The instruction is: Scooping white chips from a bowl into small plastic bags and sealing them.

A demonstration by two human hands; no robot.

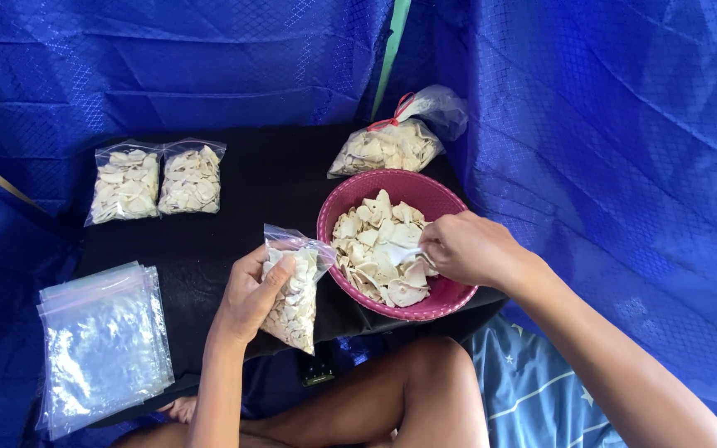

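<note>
My left hand (252, 292) grips a small clear plastic bag (294, 299), partly filled with pale white chips, its mouth open toward the bowl. My right hand (468, 247) is closed around a white spoon (398, 252) that digs into the chips in a pink bowl (435, 196). The bowl sits on a black surface (269, 176) in front of my crossed legs and holds a heap of the same pale chips (377, 249).
Two sealed bags of chips (158, 182) lie at the back left. A larger bag tied with a red band (392, 143) lies behind the bowl. A stack of empty clear zip bags (103, 347) sits at the front left. Blue fabric surrounds everything.
</note>
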